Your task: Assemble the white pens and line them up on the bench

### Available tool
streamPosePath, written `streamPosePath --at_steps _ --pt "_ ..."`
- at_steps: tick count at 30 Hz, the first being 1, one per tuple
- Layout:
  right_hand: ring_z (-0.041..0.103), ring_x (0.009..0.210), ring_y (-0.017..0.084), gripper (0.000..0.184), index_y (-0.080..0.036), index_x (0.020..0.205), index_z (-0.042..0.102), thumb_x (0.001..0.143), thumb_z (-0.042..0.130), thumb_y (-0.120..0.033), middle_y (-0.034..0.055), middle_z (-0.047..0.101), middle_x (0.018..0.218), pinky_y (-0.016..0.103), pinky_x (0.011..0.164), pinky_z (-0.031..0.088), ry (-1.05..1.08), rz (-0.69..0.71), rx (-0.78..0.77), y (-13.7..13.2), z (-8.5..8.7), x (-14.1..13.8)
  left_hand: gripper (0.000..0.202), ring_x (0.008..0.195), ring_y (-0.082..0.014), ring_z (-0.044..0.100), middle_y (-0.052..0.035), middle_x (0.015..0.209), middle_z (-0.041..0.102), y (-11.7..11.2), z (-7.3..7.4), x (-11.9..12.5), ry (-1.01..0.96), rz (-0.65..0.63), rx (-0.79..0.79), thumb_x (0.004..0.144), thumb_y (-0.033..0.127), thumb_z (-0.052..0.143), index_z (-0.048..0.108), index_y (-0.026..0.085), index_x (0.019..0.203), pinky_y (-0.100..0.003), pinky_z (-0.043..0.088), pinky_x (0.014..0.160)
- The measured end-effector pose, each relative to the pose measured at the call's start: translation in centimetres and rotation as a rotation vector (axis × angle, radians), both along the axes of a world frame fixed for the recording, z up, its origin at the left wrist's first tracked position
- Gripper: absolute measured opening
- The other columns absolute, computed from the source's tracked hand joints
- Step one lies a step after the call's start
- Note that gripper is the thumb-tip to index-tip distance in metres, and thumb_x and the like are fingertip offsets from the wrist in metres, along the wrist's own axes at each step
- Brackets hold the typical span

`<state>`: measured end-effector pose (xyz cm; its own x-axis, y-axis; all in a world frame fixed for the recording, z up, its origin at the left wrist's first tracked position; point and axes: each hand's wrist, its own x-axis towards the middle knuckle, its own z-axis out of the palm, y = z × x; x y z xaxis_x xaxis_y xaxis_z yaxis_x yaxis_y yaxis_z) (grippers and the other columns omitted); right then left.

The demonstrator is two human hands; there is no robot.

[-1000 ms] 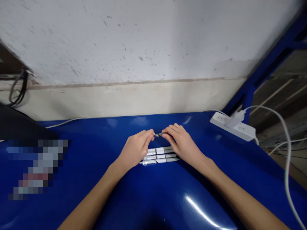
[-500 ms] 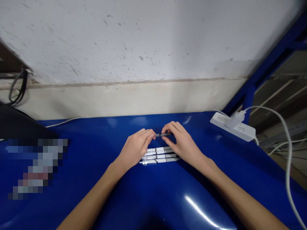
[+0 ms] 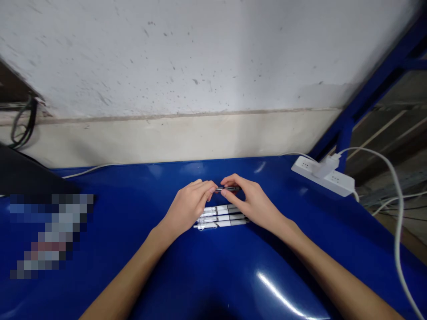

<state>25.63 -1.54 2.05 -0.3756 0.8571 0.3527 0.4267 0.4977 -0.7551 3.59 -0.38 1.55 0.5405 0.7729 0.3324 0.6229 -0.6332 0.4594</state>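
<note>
Both hands meet over the middle of a glossy blue table [image 3: 213, 266]. My left hand [image 3: 188, 205] pinches one end of a thin dark pen [image 3: 227, 189], and my right hand [image 3: 251, 200] pinches the other end between thumb and fingers. The pen is held level, just above the table. Under the hands lie three white pens [image 3: 222, 218] side by side, touching one another, their ends partly hidden by my fingers.
A white power strip [image 3: 323, 176] with a plugged-in adapter and white cables sits at the table's right rear. A blue metal frame [image 3: 373, 84] rises at the right. A dark object [image 3: 23, 175] and a pixelated patch are at the left. A white wall stands behind.
My right hand's fingers have shifted slightly left along the dark pen, closer to the left hand. The white pens have not moved.
</note>
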Motion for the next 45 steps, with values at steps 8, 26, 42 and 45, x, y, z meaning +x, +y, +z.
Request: streamPosePath --at_steps 8,26,42,45 --pt "0.069 0.103 0.023 0.010 -0.026 0.108 0.067 0.101 0.060 -0.027 0.0048 0.073 0.107 0.039 0.094 0.053 0.012 -0.015 0.064 0.04 0.00 0.01 0.034 0.077 -0.0188 0.054 0.0005 0.078 0.061 0.04 0.05 0.00 -0.012 0.013 0.002 0.111 0.024 0.034 0.056 0.022 0.085 -0.033 0.043 0.075" --pt "0.070 0.095 0.020 0.011 -0.025 0.107 0.069 0.101 0.061 -0.026 0.0039 0.073 0.103 0.036 0.088 0.057 0.100 -0.009 -0.020 0.13 0.25 0.03 0.030 0.076 -0.0180 0.055 0.0021 0.083 0.066 0.18 -0.31 0.19 0.001 -0.014 0.007 0.112 0.020 0.034 0.061 0.022 0.099 -0.035 0.038 0.081" --pt "0.068 0.091 0.017 0.012 -0.023 0.106 0.070 0.098 0.064 -0.017 0.0038 0.069 0.106 0.031 0.079 0.054 0.117 -0.016 0.056 0.40 0.38 0.45 0.031 0.076 -0.0170 0.058 0.0029 0.088 0.070 -0.03 0.01 0.07 -0.024 0.041 -0.023 0.113 0.022 0.032 0.060 0.022 0.100 -0.033 0.040 0.081" --pt "0.066 0.098 0.019 0.012 -0.023 0.103 0.072 0.100 0.061 -0.019 0.0061 0.066 0.109 0.033 0.083 0.054 0.147 -0.043 0.086 0.53 0.43 0.65 0.029 0.076 -0.0164 0.059 0.0024 0.089 0.070 0.01 -0.02 0.03 -0.053 0.041 -0.068 0.113 0.022 0.033 0.060 0.021 0.102 -0.033 0.042 0.081"
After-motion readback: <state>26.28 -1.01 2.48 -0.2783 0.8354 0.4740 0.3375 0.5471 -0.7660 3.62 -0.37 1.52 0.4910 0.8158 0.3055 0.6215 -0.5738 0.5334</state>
